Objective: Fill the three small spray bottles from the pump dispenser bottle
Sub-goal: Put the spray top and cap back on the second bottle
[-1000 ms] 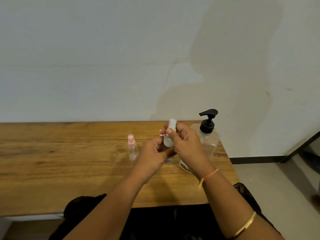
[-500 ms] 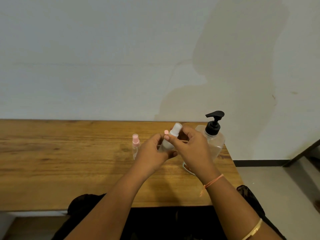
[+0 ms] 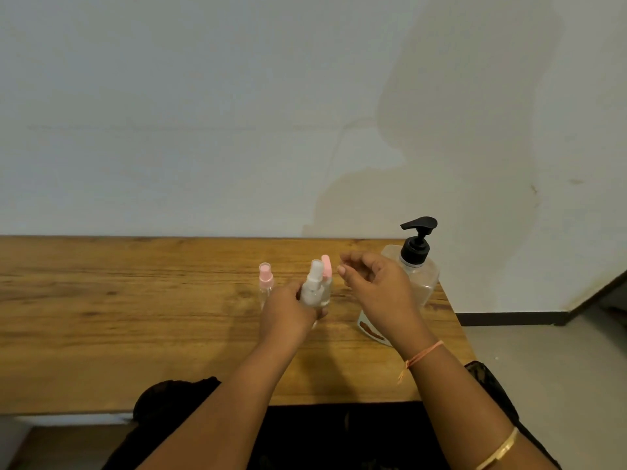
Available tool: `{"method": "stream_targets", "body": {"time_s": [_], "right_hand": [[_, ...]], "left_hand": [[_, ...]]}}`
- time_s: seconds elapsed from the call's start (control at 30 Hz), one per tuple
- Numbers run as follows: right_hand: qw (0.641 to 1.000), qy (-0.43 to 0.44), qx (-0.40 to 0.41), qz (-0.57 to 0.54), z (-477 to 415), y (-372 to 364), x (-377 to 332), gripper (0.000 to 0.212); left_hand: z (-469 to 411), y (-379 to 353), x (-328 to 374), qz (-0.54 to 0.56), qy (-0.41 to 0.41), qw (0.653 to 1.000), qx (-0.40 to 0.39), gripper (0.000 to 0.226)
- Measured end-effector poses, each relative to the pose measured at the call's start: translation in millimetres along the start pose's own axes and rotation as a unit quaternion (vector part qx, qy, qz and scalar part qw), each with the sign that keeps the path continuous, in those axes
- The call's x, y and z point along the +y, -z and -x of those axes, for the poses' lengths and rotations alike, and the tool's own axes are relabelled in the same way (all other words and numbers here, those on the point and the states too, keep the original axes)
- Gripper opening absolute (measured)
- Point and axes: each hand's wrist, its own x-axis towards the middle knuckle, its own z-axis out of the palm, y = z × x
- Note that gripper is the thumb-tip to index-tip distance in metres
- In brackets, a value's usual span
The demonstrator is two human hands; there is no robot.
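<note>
My left hand (image 3: 288, 312) grips a small clear spray bottle with a white top (image 3: 314, 286), held upright just above the wooden table (image 3: 135, 317). Right behind it stands a second small bottle with a pink top (image 3: 326, 268), partly hidden. A third pink-topped spray bottle (image 3: 265, 283) stands to the left of my left hand. My right hand (image 3: 376, 286) hovers to the right of the white-topped bottle, fingers loosely curled, holding nothing. The clear pump dispenser bottle with a black pump (image 3: 417, 262) stands behind my right hand near the table's right end.
The table's right edge lies just past the pump bottle, with grey floor (image 3: 543, 385) beyond. A white wall (image 3: 237, 113) rises directly behind the table. A white label or packet (image 3: 371, 329) lies partly under my right wrist.
My right hand has let go of the white-topped bottle's cap and drawn off to the right. My left hand has lowered the bottle towards the table.
</note>
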Motion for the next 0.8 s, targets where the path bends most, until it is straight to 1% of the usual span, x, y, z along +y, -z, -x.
{"method": "stream_targets", "body": {"time_s": [0.1,0.17,0.27,0.37,0.6,0.8], "right_hand": [[0.999,-0.006,0.003,0.045,-1,1,1,0.028],[0.996,-0.015,-0.009,0.088,0,0,3,0.029],[0.982,-0.034,-0.066,0.173,4,-3,7,0.028],[0.965,-0.057,-0.13,0.222,8,-7,9,0.03],[0.952,-0.053,-0.144,0.264,5,-14,12,0.031],[0.954,-0.051,-0.141,0.261,3,-16,13,0.03]], "left_hand": [[-3,-9,-3,-0.027,0.015,0.999,0.035,0.021],[-7,-13,-5,-0.036,0.016,0.998,0.058,0.015],[-14,-20,-8,-0.029,0.015,0.996,0.088,0.007],[-23,-26,-9,-0.016,0.024,0.995,0.093,0.009],[-39,-35,-12,-0.018,0.035,0.993,0.108,0.011],[-48,-35,-14,-0.034,0.031,0.992,0.116,0.018]]}}
